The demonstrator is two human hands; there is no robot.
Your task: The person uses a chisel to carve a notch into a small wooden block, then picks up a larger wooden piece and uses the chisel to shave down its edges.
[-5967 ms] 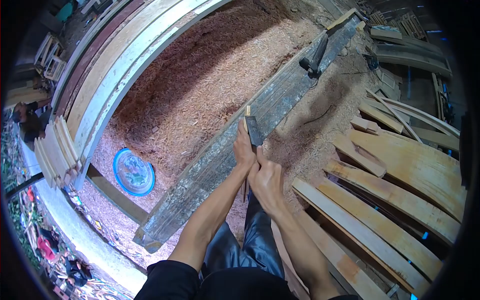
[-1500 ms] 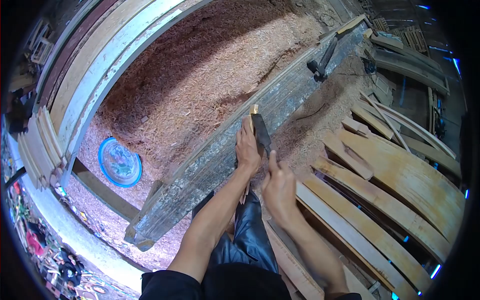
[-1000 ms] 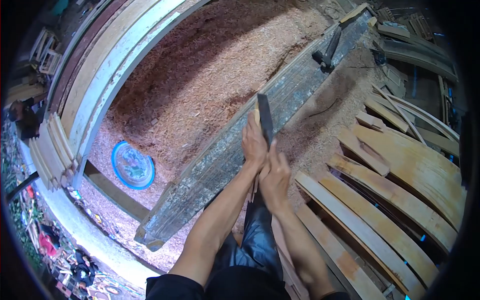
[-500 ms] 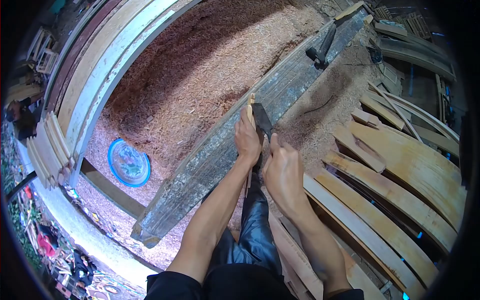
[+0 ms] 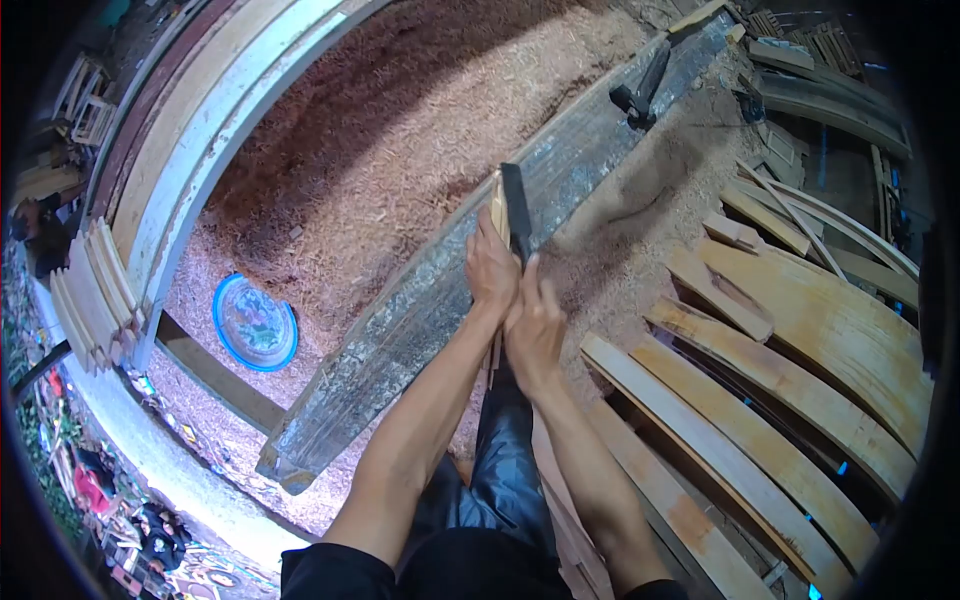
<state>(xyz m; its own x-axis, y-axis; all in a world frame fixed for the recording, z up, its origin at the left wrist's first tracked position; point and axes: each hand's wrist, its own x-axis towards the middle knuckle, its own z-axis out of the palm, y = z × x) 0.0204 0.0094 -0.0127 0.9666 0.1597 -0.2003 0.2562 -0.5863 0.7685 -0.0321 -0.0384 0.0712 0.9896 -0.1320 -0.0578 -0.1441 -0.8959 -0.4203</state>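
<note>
Tool [image 5: 515, 200] has been pushed forward — wood [image 5: 499, 203] clamped by left hand [image 5: 492, 274], tool by right hand [image 5: 535, 335] — best kept flat

The wooden beam [image 5: 400, 325] is weathered, rough and blotched; near its far end lies a matt, dark tool [image 5: 645, 80]. The blade [image 5: 515, 205] looks like dull metal — the wood strip [image 5: 498, 205] beside it pale, bare. Coarse wood shavings [image 5: 400, 150] border the beam's left edge; the trousers [image 5: 510, 475] look glossy.
</note>
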